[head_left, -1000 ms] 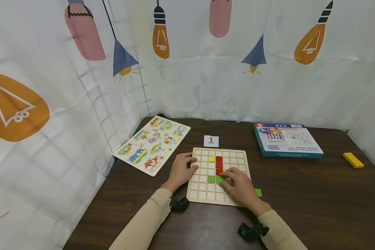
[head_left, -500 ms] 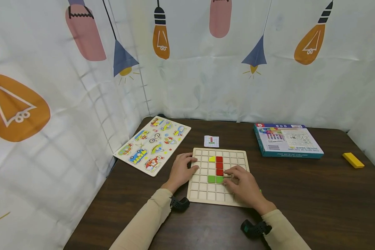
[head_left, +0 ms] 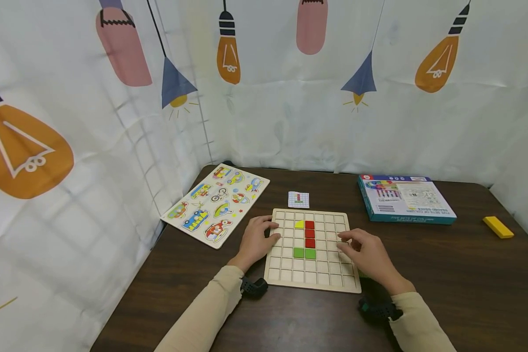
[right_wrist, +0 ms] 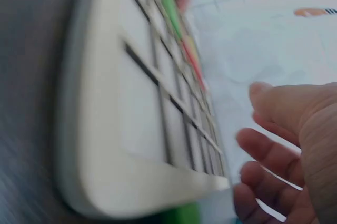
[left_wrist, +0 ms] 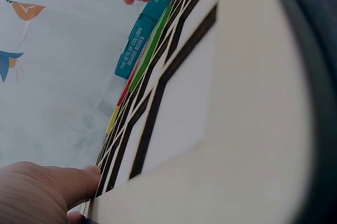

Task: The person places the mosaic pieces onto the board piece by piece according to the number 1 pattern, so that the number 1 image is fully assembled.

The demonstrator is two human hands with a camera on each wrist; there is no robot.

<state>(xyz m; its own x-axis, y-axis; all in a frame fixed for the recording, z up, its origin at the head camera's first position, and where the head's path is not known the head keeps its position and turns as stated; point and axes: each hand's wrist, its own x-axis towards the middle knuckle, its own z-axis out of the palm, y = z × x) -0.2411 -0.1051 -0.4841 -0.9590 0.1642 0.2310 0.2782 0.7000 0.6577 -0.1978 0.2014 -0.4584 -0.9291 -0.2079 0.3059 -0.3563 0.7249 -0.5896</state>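
Observation:
A wooden grid board (head_left: 290, 268) lies on the table. Set in its cells are a yellow piece with a curved edge (head_left: 299, 224), several red squares (head_left: 310, 233) and two green squares (head_left: 304, 253). My left hand (head_left: 256, 242) rests on the board's left edge; its thumb (left_wrist: 79, 182) touches the rim in the left wrist view. Over the right edge hovers my right hand (head_left: 367, 254), fingers loosely bent and holding nothing. Mostly hidden below it, a green piece (right_wrist: 184, 213) shows beside the board in the right wrist view.
Behind the board lies a small printed pattern card (head_left: 298, 199). A vehicle picture puzzle (head_left: 215, 205) is at the left, a teal box (head_left: 407, 200) at the back right. Farther right sits a yellow block (head_left: 498, 227). A patterned curtain (head_left: 290, 122) surrounds the dark table.
My right hand has let go of the right green square and drawn away to the right, over the board's edge. The left hand has stayed in place.

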